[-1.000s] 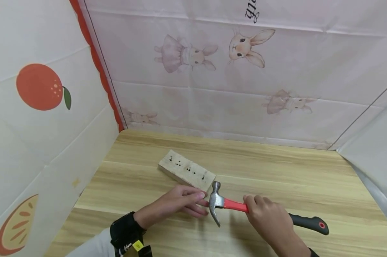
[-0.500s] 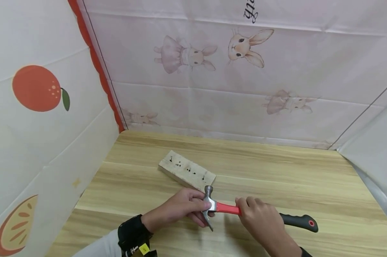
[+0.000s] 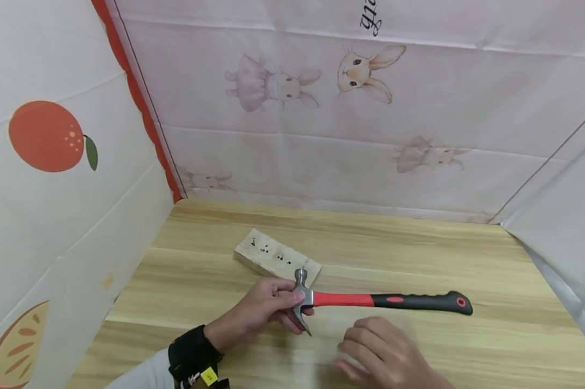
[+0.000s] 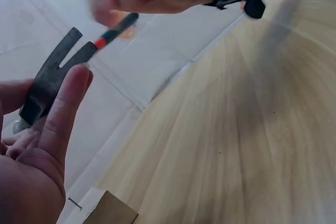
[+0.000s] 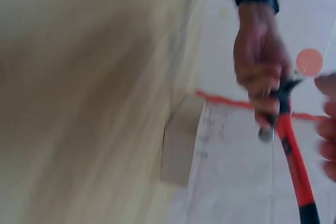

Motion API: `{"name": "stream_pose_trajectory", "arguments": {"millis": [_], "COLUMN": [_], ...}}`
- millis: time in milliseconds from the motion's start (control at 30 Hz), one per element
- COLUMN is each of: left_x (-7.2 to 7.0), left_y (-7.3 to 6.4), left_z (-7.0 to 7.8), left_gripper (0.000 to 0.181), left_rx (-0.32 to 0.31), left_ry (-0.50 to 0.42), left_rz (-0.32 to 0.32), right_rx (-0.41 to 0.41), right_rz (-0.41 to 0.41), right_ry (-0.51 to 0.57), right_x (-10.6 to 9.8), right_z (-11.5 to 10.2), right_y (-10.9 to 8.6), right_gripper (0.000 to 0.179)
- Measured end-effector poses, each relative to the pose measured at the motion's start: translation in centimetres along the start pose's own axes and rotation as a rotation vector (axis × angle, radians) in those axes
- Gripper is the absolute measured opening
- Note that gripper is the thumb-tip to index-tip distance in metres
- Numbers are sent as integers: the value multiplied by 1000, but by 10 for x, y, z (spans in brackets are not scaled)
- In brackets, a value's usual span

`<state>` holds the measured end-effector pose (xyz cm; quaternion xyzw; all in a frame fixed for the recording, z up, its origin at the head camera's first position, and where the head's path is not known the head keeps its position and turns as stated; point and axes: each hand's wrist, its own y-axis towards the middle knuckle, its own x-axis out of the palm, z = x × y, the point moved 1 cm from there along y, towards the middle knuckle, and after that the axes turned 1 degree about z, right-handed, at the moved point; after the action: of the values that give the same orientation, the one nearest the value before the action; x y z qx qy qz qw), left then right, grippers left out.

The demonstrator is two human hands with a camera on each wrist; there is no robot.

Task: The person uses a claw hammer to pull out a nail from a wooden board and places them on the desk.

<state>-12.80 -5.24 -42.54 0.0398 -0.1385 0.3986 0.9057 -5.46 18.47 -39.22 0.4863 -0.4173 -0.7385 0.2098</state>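
My left hand (image 3: 259, 309) pinches the metal head of a claw hammer (image 3: 343, 299) between thumb and fingers. The hammer's red and black handle reaches out to the right, held above the table. Just below that handle is my right hand (image 3: 387, 354), apart from it, fingers loosely bent and holding nothing. Behind the hammer head lies a pale wooden block (image 3: 271, 255) with several dark holes or nails in its top. In the left wrist view a nail (image 4: 75, 203) sticks out of the block's face, and the claw (image 4: 58, 66) shows above my thumb.
The wood-grain table (image 3: 418, 254) carries the block. A pink-white cloth (image 3: 282, 162) with printed rabbits stands behind it. A white cloth (image 3: 102, 227) with fruit prints closes the left side, and another pale sheet (image 3: 564, 237) hangs at the right.
My left hand has taken hold of the hammer head. My right hand has let go of the handle and dropped below it. The hammer has shifted left and its handle lies more level.
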Motion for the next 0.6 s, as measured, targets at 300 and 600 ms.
{"name": "stream_pose_trajectory", "arguments": {"millis": [300,600], "left_x": [-2,-11], "left_y": [-1,-6], "left_z": [6,3], "left_gripper": [29,30], "left_rx": [55,57], "left_ry": [-7,8], "left_rz": [-110,-237], "right_rx": [1000,843], "right_rz": [-276,198], "right_ry": [797,1302], "right_x": [1,-1], "right_z": [4,2], "right_y": [-29,-24], "right_gripper": [52,32]}}
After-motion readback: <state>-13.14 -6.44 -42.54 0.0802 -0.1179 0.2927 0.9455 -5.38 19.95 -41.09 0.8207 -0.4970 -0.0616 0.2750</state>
